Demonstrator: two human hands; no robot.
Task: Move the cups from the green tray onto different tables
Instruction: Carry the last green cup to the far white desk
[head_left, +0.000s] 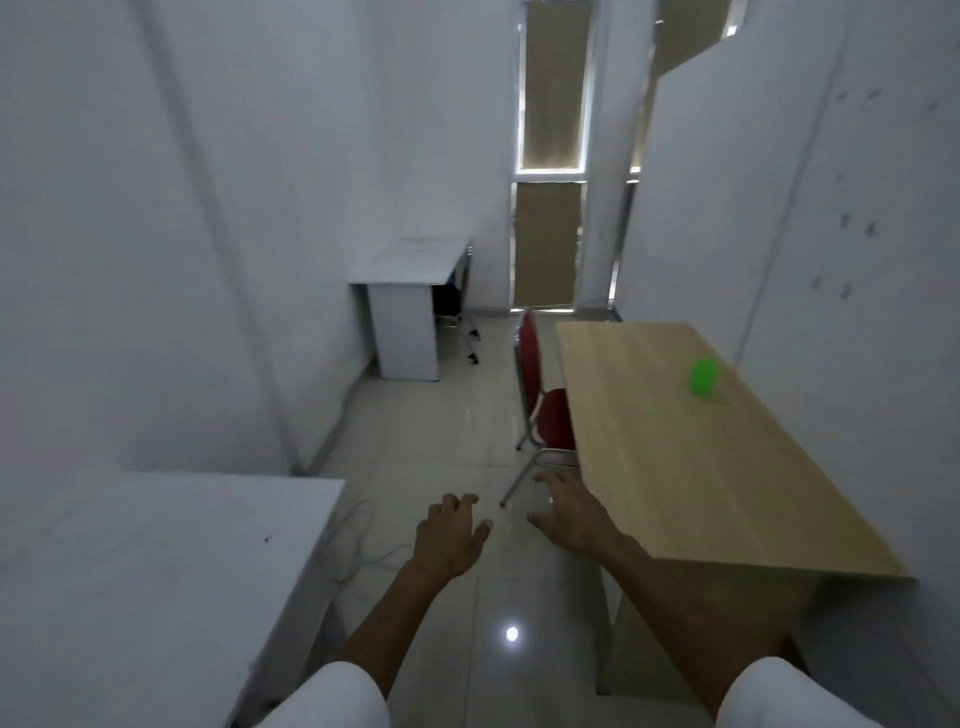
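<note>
A green cup stands upright on the wooden table at the right, near its far right edge. My left hand hangs over the floor between the tables, fingers apart and holding nothing. My right hand is stretched forward beside the wooden table's near left edge, also with spread fingers and nothing in it. The green tray is not in view.
A white table fills the lower left. A second white desk stands against the far left wall. A red chair is tucked at the wooden table's left side. Cables lie on the tiled floor.
</note>
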